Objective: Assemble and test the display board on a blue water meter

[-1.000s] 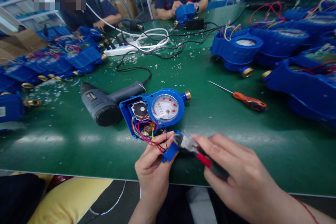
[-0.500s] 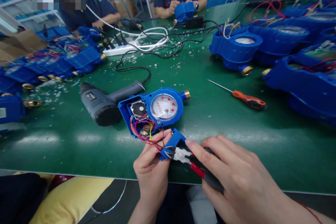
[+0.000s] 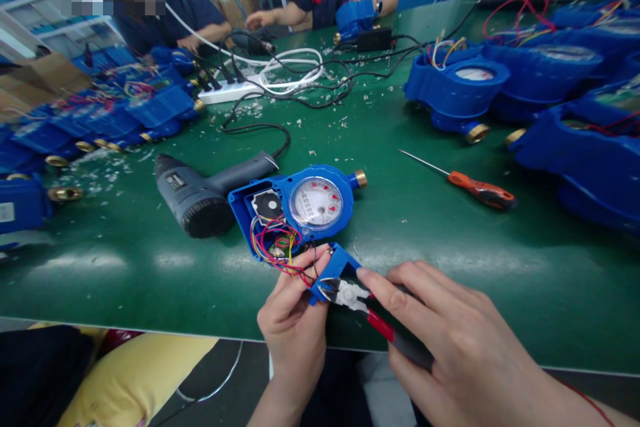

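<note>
A small blue cover piece (image 3: 334, 271) sits at the near edge of the green desk (image 3: 450, 260), tethered by coloured wires (image 3: 278, 247) to an open blue water meter (image 3: 300, 208). The left hand (image 3: 293, 327) has its fingers clamped on the piece. The right hand (image 3: 460, 340) has its fingers wrapped round red-handled cutters (image 3: 367, 310), whose tip touches the piece. A grey heat gun (image 3: 200, 193) lies just left of the meter, an orange screwdriver (image 3: 470, 188) well right.

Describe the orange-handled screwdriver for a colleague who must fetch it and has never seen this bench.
On the green table, look right of the open blue water meter with the white dial. The orange-handled screwdriver with a thin metal shaft lies there alone, in front of the piled blue meters. It is the only orange tool.
</note>
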Available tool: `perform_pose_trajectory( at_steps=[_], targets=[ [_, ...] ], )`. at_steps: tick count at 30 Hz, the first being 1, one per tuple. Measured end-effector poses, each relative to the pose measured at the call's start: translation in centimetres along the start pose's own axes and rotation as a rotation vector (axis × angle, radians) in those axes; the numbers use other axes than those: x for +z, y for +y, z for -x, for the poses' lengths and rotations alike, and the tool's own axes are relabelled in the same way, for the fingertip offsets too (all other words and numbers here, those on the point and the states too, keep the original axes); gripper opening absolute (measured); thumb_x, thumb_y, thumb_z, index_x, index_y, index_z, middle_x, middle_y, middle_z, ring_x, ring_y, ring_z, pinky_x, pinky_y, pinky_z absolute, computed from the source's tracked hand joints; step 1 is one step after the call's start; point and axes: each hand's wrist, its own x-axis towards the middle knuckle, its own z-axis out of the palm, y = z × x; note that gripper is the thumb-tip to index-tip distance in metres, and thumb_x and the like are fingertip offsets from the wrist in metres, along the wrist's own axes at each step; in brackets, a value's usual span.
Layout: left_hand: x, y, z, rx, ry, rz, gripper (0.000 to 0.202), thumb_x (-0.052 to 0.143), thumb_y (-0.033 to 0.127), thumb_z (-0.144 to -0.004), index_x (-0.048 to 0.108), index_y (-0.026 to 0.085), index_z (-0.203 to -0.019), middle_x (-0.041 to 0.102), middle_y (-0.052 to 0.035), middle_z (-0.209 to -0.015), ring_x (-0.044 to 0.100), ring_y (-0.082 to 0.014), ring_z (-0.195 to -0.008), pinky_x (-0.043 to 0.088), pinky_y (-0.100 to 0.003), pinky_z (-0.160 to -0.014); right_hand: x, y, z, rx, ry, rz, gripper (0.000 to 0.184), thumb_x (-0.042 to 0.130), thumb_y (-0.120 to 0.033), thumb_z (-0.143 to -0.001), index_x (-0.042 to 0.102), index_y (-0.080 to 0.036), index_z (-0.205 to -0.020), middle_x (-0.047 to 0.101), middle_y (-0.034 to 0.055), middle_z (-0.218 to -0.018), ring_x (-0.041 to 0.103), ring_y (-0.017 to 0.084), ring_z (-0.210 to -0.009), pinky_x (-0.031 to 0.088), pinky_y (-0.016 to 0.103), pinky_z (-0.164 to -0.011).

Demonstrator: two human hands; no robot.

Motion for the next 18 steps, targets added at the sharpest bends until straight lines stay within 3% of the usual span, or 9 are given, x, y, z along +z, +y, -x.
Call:
perform_pose_trajectory(
  at_steps=[13, 18],
  targets=[
    [0.16, 0.00, 0.04, 0.007, -0.001, 0.027, 0.034, 0.072, 0.010, -0.077, 0.074, 0.035, -0.100, 0.073, 0.0046, -0.105, 0.069, -0.0103, -0.096, 0.053, -0.017, -0.090, 0.08, -0.01, 0.01, -0.007, 0.038, -0.011, 0.048, 0.044, -0.008, -0.077, 0.055, -0.016, -0.124, 0.061, 0.0080, -0.092, 0.059, 0.022, -0.078, 0.055, 0.037, -0.061],
    [0.03, 0.14, 0.05, 0.005, 0.005, 0.014, 0.031, 0.072, 0.012, -0.077, 0.075, 0.033, -0.099, 0.074, 0.0015, -0.104, 0.070, -0.0137, -0.095, 0.055, -0.021, -0.087, 0.10, 0.00, -0.01, -0.014, 0.049, -0.014, 0.047, 0.046, -0.009, -0.077, 0.056, -0.015, -0.122, 0.061, 0.0081, -0.091, 0.058, 0.022, -0.078, 0.055, 0.035, -0.061]
  ],
)
